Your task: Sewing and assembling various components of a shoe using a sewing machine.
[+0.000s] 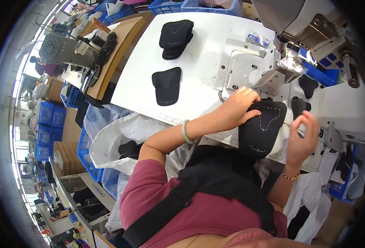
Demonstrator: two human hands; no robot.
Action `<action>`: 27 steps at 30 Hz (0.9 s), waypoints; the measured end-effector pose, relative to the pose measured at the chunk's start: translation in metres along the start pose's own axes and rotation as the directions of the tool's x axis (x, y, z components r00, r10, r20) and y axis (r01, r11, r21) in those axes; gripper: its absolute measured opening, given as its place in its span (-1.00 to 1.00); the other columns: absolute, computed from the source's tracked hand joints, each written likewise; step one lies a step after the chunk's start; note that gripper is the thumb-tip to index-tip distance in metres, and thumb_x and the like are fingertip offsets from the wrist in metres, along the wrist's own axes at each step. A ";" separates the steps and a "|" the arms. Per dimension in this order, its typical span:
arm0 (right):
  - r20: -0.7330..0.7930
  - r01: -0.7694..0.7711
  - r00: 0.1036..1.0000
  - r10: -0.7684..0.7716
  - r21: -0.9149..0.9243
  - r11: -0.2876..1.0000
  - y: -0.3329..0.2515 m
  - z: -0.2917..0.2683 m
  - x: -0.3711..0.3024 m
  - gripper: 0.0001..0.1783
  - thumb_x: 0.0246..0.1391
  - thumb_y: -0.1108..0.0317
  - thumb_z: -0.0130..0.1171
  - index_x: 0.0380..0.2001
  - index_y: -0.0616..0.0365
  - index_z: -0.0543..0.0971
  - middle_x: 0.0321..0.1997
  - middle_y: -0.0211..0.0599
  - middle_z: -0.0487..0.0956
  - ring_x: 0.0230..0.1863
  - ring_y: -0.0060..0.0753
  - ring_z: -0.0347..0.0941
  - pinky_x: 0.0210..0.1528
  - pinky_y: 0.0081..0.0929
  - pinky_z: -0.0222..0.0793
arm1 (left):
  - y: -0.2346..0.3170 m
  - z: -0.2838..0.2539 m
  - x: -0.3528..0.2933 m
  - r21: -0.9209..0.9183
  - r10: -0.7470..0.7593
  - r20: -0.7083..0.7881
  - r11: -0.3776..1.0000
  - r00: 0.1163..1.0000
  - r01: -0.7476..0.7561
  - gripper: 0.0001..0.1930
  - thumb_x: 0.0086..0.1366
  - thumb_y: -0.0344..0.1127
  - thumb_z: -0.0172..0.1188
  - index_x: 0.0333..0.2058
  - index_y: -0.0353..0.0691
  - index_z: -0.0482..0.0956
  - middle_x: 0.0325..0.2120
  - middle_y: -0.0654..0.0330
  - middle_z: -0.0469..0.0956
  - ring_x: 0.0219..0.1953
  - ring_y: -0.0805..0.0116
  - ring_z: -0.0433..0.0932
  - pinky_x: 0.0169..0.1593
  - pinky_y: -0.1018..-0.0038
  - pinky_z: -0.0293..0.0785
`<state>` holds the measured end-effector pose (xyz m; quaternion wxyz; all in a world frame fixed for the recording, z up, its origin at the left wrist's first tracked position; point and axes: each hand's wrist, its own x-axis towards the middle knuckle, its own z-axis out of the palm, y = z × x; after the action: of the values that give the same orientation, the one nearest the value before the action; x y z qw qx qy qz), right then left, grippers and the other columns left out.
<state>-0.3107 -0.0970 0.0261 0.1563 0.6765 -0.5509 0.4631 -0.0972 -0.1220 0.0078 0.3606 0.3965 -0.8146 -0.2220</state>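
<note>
My left hand [247, 104] grips the upper left edge of a black fabric pad [261, 130], thumb on top. White dashed stitching marks its face: a curved outline at the upper end, a short line at the lower. The pad overhangs the table's near edge, just in front of the sewing machine [287, 62]. To the pad's right, my right hand [304, 138] is raised with its fingers curled together; whatever may be in them is too small to make out. Small dark pieces [300, 107] lie behind that hand.
On the white table [203, 45], a pile of stitched black pads [176, 35] and one single pad [167, 87] lie at the left. A white cloth sack [112, 136] hangs below the near edge. Another machine [62, 49] stands far left; a blue crate [341, 190] is lower right.
</note>
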 end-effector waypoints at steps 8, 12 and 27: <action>0.113 0.128 0.980 -0.167 0.293 0.948 -0.054 0.015 -0.016 -0.80 -0.13 0.60 0.23 -0.35 0.27 0.53 -0.13 -0.16 0.54 -0.12 -0.14 0.51 -0.11 -0.36 0.47 | 0.027 -0.004 0.011 -0.760 -0.494 0.123 0.510 0.860 0.402 -0.74 0.31 -0.20 0.06 -0.20 -0.30 0.38 -0.43 0.24 0.42 -0.47 0.53 0.36 -0.39 0.53 0.32; 0.040 0.133 0.987 -0.158 0.364 0.922 -0.058 0.019 0.001 -0.77 -0.10 0.60 0.23 -0.28 0.30 0.56 -0.09 -0.15 0.52 -0.02 -0.11 0.45 0.00 -0.33 0.40 | 0.039 0.001 0.015 -0.979 -0.432 0.071 0.142 0.899 0.145 -0.72 0.31 -0.28 0.10 -0.06 -0.26 0.39 -0.33 0.33 0.47 -0.45 0.66 0.39 -0.43 0.71 0.33; 0.525 -0.593 0.788 0.323 0.788 0.166 -0.043 0.033 0.012 -0.88 0.09 0.44 0.18 -0.45 0.17 0.44 -0.53 -0.55 0.45 -0.52 -0.83 0.32 -0.47 -0.83 0.24 | 0.034 -0.009 0.031 -0.874 -0.359 -0.001 0.453 0.933 0.174 -0.78 0.27 -0.30 0.17 -0.22 -0.36 0.53 -0.35 0.29 0.55 -0.33 0.61 0.46 -0.29 0.65 0.43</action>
<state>-0.2579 -0.1132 0.0314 -0.4737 0.4870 -0.3753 0.6306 -0.1203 -0.1283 0.0481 0.5442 0.3049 -0.4836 -0.6140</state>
